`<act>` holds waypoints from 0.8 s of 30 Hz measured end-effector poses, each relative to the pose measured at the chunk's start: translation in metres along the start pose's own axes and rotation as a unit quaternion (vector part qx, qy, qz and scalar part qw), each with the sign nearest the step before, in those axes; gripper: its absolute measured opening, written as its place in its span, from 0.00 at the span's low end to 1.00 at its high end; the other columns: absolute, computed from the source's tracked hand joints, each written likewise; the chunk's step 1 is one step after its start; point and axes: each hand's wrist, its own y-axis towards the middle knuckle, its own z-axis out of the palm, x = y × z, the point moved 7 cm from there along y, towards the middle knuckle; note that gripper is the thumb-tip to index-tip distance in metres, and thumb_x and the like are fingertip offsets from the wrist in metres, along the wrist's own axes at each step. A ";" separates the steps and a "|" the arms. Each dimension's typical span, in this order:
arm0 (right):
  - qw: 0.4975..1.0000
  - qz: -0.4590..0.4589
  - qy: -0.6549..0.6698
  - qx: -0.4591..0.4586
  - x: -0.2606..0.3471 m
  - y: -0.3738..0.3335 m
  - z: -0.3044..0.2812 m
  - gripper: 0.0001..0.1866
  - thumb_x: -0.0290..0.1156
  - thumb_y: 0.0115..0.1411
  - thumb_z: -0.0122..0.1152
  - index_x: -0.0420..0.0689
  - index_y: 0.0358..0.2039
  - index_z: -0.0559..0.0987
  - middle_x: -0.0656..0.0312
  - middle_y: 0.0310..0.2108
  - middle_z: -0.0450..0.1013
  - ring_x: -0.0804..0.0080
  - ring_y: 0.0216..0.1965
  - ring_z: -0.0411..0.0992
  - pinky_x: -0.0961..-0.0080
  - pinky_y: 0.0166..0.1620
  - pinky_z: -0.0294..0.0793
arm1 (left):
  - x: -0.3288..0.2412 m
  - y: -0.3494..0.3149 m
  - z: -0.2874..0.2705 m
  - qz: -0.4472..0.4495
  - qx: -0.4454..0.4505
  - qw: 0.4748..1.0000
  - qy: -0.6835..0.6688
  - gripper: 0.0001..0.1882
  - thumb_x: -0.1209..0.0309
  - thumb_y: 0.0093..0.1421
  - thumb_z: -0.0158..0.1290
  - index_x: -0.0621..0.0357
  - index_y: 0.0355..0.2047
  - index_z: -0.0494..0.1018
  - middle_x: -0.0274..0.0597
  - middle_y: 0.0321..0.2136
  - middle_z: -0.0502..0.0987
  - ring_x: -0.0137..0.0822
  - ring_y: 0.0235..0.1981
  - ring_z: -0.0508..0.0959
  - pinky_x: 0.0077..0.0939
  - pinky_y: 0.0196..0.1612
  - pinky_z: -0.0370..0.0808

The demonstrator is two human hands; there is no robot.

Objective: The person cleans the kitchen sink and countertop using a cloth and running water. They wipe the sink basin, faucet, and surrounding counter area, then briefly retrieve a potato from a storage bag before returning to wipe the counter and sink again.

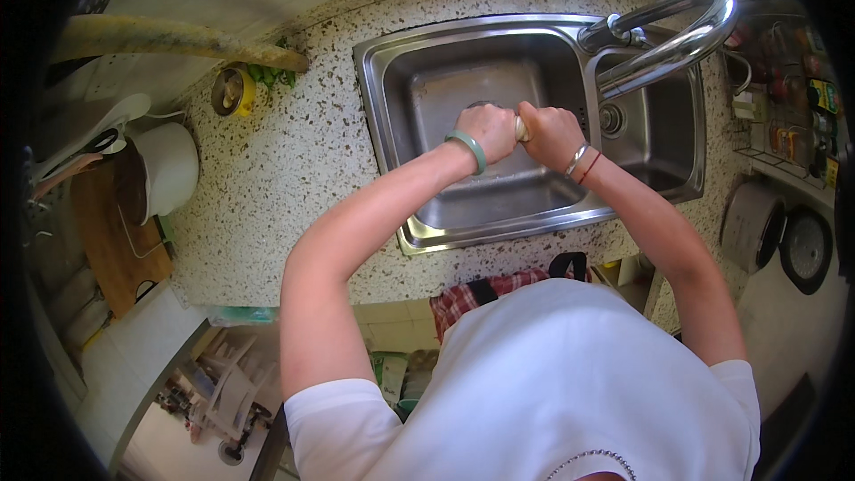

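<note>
Over the large basin of the steel sink [383,138], both fists meet side by side. My left hand [486,131], with a green bangle at its wrist, is closed round one end of a pale cream bunched thing [521,129]. My right hand [552,135], wearing a silver bracelet and a red string, grips its other end. Only a short bit of it shows between the fists, like twisted cloth; the fingers hide the rest. The basin's drain is partly covered by my left hand.
A chrome faucet [668,49] arches over the right side and smaller basin. On the speckled counter [258,205] stand a yellow round container [233,91] with greens beside it, a white pot [169,169] and a wooden board [116,232]. Jars fill the rack [784,107] at right.
</note>
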 end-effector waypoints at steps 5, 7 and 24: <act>0.988 0.094 0.121 -0.024 -0.011 -0.002 0.013 0.07 0.31 0.51 0.58 0.42 0.28 0.75 0.45 0.24 0.74 0.43 0.29 0.74 0.55 0.33 0.74 | 0.000 0.010 -0.001 0.118 -0.109 0.985 0.059 0.06 0.65 0.53 0.52 0.51 0.24 0.75 0.46 0.21 0.79 0.50 0.25 0.79 0.43 0.28 0.76; 0.976 0.123 0.173 -0.042 -0.015 -0.003 0.016 0.07 0.31 0.51 0.59 0.41 0.28 0.77 0.43 0.26 0.74 0.43 0.31 0.73 0.56 0.34 0.74 | -0.002 0.014 -0.004 0.154 -0.146 0.974 0.074 0.06 0.66 0.52 0.52 0.51 0.22 0.74 0.44 0.19 0.78 0.48 0.22 0.79 0.41 0.26 0.76; 0.518 0.417 0.736 0.128 0.002 -0.042 0.087 0.11 0.17 0.49 0.57 0.47 0.25 0.66 0.73 0.13 0.54 0.85 0.11 0.49 0.82 0.13 0.44 | 0.016 0.002 0.021 0.190 -0.307 0.930 0.066 0.03 0.66 0.52 0.52 0.47 0.24 0.70 0.35 0.18 0.73 0.37 0.20 0.76 0.33 0.23 0.72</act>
